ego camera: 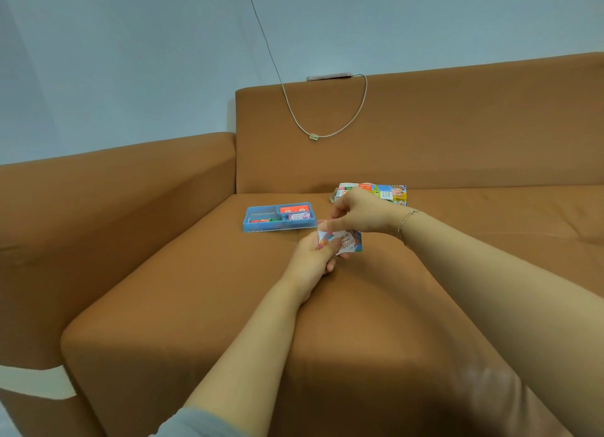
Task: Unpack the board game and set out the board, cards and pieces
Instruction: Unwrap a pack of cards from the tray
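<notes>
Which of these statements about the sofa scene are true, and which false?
1. The blue plastic tray sits on the brown sofa seat. True.
2. Both hands hold the stack of paper play money. True: the left hand grips it, the right hand pinches its top.
3. The tray is empty. False: it holds red and purple card decks and small coloured pieces.
4. The colourful folded game board lies on the floor. False: it lies on the seat, behind the right hand.
5. A white cable hangs over the sofa back. True.
</notes>
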Demonstrator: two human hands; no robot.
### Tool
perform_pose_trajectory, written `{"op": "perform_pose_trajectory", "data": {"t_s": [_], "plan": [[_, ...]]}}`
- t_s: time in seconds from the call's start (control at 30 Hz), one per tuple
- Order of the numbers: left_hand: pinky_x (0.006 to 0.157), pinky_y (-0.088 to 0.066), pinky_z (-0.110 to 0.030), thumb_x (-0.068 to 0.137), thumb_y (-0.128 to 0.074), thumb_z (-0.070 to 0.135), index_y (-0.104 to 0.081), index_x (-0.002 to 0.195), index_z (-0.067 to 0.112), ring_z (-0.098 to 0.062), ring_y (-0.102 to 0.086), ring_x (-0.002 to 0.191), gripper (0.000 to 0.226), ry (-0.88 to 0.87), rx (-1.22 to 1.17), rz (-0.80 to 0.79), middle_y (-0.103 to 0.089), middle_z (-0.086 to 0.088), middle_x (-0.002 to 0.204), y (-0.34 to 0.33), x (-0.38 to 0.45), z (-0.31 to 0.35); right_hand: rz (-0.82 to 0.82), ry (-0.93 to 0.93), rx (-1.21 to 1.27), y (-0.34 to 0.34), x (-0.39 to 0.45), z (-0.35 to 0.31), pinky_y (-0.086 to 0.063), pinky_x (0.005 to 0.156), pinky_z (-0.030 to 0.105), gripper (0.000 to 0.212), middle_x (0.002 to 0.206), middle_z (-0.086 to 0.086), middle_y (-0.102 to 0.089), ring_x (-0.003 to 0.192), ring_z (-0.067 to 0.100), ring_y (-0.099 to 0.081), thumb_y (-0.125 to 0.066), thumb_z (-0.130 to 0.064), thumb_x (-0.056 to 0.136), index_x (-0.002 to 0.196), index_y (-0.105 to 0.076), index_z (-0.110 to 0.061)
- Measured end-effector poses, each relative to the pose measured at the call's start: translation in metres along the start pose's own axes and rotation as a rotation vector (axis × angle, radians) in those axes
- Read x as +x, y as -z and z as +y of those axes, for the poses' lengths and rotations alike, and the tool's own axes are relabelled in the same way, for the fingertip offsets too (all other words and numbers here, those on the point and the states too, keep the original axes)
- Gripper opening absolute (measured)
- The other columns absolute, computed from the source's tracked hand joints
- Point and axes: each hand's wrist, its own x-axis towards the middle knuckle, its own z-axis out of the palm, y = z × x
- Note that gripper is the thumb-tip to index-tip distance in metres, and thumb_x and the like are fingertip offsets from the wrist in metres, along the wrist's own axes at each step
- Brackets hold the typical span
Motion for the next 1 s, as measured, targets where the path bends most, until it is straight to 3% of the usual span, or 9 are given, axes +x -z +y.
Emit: {"op": "perform_pose_trajectory", "data": {"t_s": [0.07, 0.23, 0.4, 0.57, 0.7, 0.87, 1.0], "plan": [[0.047, -0.033, -0.013, 0.097, -0.047, 0.014, -0.058, 0.107, 0.010, -0.006, -0.037, 0.047, 0.014, 0.002, 0.028, -0.006, -0.065, -0.005, 0.077, -0.0001, 0.0007, -0.0016, 0.015, -0.024, 0.000, -0.0016, 0.0015, 0.0017, -0.044, 0.061, 0.027, 0.033, 0.072, 0.004, -0.063, 0.066, 0.014, -0.055, -0.072, -0.037, 0.081, 0.086, -0.071, -0.005], [0.047, -0.033, -0.014, 0.098, -0.048, 0.014, -0.057, 0.107, 0.009, -0.006, -0.037, 0.047, 0.014, -0.015, 0.022, -0.012, -0.064, -0.004, 0.076, 0.0002, 0.0005, -0.0028, -0.012, -0.007, -0.018, 0.0006, 0.0005, 0.0019, -0.045, 0.058, 0.018, 0.009, 0.073, -0.002, -0.061, 0.072, 0.014, -0.058, -0.065, -0.017, 0.088, 0.089, -0.068, -0.009], [0.048, -0.033, -0.015, 0.098, -0.046, 0.014, -0.058, 0.099, 0.016, -0.005, -0.037, 0.047, 0.012, -0.016, 0.060, -0.034, -0.063, -0.004, 0.074, -0.0013, 0.0011, -0.0032, 0.015, -0.023, 0.041, -0.0008, -0.0024, 0.0059, -0.041, 0.057, 0.025, 0.031, 0.069, 0.005, -0.060, 0.062, 0.013, -0.051, -0.071, -0.032, 0.083, 0.083, -0.070, -0.001], [0.047, -0.033, -0.013, 0.098, -0.046, 0.013, -0.057, 0.105, 0.008, -0.005, -0.037, 0.046, 0.014, -0.017, 0.052, -0.026, -0.062, -0.003, 0.073, -0.0011, 0.0011, -0.0033, -0.015, -0.008, 0.022, 0.0004, -0.0025, 0.0047, -0.044, 0.059, 0.023, 0.015, 0.079, 0.007, -0.062, 0.065, 0.013, -0.054, -0.064, -0.015, 0.088, 0.093, -0.069, -0.002], [0.048, -0.033, -0.013, 0.098, -0.046, 0.014, -0.058, 0.104, 0.010, -0.004, -0.037, 0.046, 0.014, -0.018, 0.068, -0.026, -0.063, -0.002, 0.074, -0.0003, 0.0014, -0.0033, 0.009, -0.013, 0.054, -0.0016, -0.0032, 0.0039, -0.041, 0.056, 0.023, 0.029, 0.069, 0.004, -0.060, 0.061, 0.013, -0.052, -0.069, -0.031, 0.085, 0.086, -0.070, -0.002], [0.047, -0.032, -0.012, 0.098, -0.046, 0.012, -0.057, 0.103, 0.011, -0.004, -0.036, 0.045, 0.012, -0.027, 0.041, -0.034, -0.062, -0.002, 0.072, -0.0017, -0.0001, -0.0016, -0.037, 0.000, -0.025, 0.0018, 0.0004, 0.0026, -0.046, 0.058, 0.022, 0.009, 0.080, 0.007, -0.064, 0.070, 0.015, -0.058, -0.064, -0.017, 0.088, 0.085, -0.067, -0.009], [0.047, -0.032, -0.014, 0.098, -0.046, 0.013, -0.058, 0.102, 0.010, -0.005, -0.036, 0.046, 0.013, -0.018, 0.051, -0.020, -0.063, -0.003, 0.074, -0.0010, 0.0006, -0.0016, -0.022, -0.012, -0.002, 0.0020, -0.0007, -0.0009, -0.041, 0.053, 0.021, 0.020, 0.065, -0.001, -0.060, 0.060, 0.010, -0.054, -0.069, -0.030, 0.084, 0.075, -0.067, -0.012]]}}
